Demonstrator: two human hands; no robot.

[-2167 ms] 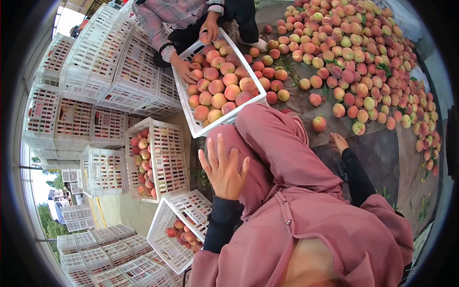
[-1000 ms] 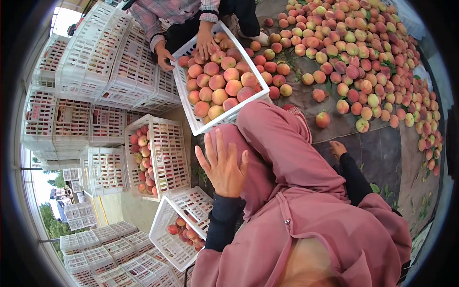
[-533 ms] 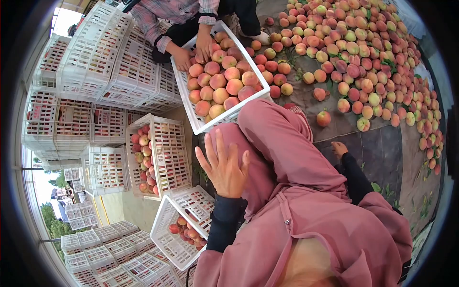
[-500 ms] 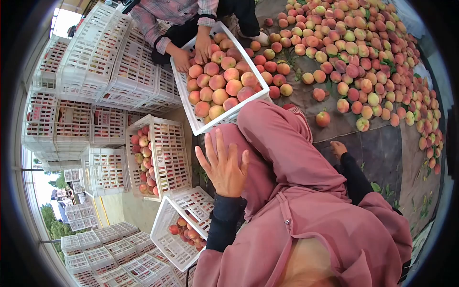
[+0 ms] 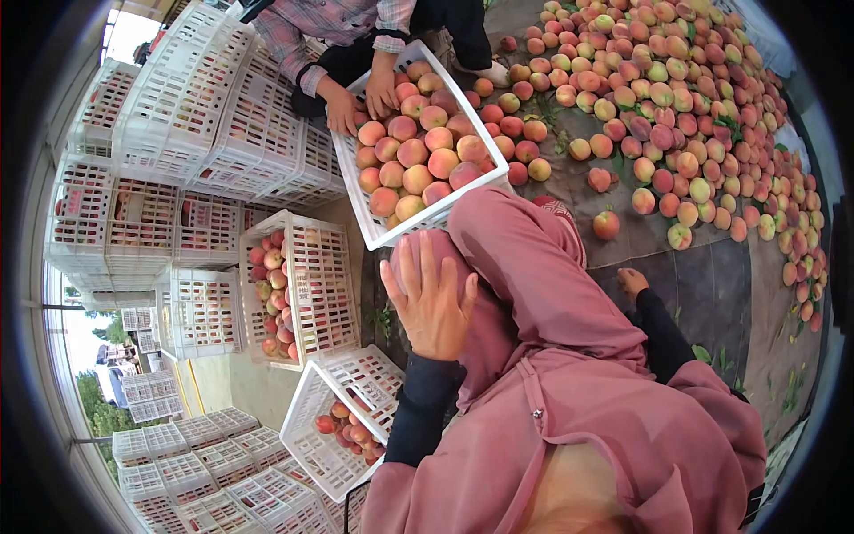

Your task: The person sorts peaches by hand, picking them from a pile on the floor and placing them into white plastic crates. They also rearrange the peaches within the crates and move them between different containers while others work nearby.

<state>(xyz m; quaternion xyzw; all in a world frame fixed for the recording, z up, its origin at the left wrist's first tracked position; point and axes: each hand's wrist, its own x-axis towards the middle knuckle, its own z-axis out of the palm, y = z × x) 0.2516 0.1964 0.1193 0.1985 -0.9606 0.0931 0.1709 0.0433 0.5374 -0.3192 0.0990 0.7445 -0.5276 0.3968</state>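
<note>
My left hand [image 5: 433, 301] lies flat on my pink-clad knee [image 5: 498, 240], fingers close together, holding nothing. My right hand [image 5: 632, 283], below a black sleeve, presses on the dark ground mat [image 5: 703, 285]; its fingers are too foreshortened to read. Just beyond my knee stands a white plastic crate [image 5: 427, 218] filled with peaches [image 5: 418, 173]. Another person in a plaid shirt crouches at its far end with both hands [image 5: 342, 111] on the top fruit.
A large heap of loose peaches [image 5: 676, 107] covers the mat to the right, with a single peach [image 5: 607, 222] nearer me. Stacked white crates [image 5: 178, 107] fill the left. Two part-filled crates [image 5: 307, 285], [image 5: 329, 436] stand left of my legs.
My left hand has slid slightly up the knee and its fingers have drawn together. The other person's hands have shifted among the peaches at the crate's far end.
</note>
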